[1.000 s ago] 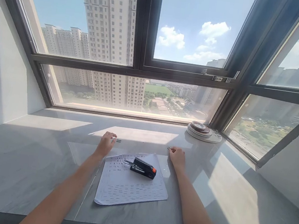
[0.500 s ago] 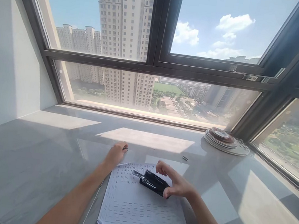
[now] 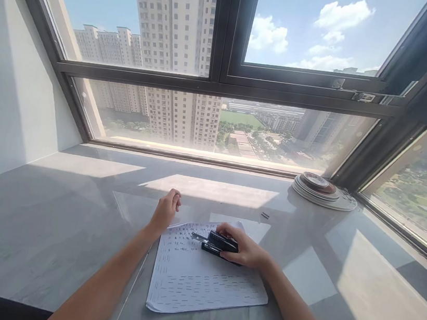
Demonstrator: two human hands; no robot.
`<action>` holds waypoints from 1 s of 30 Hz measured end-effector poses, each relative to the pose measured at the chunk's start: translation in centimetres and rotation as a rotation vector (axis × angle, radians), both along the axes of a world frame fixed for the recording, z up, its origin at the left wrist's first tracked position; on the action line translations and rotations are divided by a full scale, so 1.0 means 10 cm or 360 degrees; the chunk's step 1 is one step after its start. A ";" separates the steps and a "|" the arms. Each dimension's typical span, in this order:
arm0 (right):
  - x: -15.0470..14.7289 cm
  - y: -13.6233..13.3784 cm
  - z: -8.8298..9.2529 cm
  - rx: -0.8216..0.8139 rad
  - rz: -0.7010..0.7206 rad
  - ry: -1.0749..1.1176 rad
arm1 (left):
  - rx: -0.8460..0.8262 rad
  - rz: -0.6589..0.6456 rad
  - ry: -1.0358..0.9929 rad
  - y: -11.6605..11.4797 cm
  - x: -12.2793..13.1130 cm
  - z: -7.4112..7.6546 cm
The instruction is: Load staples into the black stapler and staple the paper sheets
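The stapler (image 3: 222, 241) is black; white paper (image 3: 209, 276) bears rows of dark marks; the grey surface (image 3: 66, 230) shows faint marbling; the window frame (image 3: 215, 88) is dark.

Stapler (image 3: 223, 242): black, silver metal part projecting left; lies slantwise on paper (image 3: 183, 266), nearer its far edge. Paper: white, handwritten marks, dashed rows toward near edge; lies near ledge's (image 3: 51, 222) near edge. Strips (image 3: 265, 215): two, short, grey, parallel, beyond paper's far right corner.
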State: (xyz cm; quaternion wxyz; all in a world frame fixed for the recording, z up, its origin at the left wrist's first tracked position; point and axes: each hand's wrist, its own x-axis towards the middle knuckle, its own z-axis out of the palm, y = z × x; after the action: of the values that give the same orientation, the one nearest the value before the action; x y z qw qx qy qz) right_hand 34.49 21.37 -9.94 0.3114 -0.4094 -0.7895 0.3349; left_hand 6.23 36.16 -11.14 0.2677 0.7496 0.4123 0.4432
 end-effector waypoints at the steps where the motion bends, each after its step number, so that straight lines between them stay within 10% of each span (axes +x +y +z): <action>1: 0.00 0.00 0.00 0.0001 -0.0002 0.0009 | -0.0032 -0.0042 -0.0013 -0.07 0.01 0.06; 11: 0.02 0.00 0.00 -0.0020 0.0009 0.0025 | -0.0065 -0.0741 0.0265 -0.43 0.10 0.34; 30: 0.06 0.04 -0.06 0.0051 0.0062 -0.0016 | -0.0379 -0.0996 0.0445 -0.47 0.19 0.21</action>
State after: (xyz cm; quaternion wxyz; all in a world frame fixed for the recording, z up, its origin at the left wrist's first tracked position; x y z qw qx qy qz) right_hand 35.05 21.80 -10.54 0.3075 -0.3906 -0.8041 0.3260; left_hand 8.17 31.46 -9.01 0.4169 0.8565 0.2442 0.1818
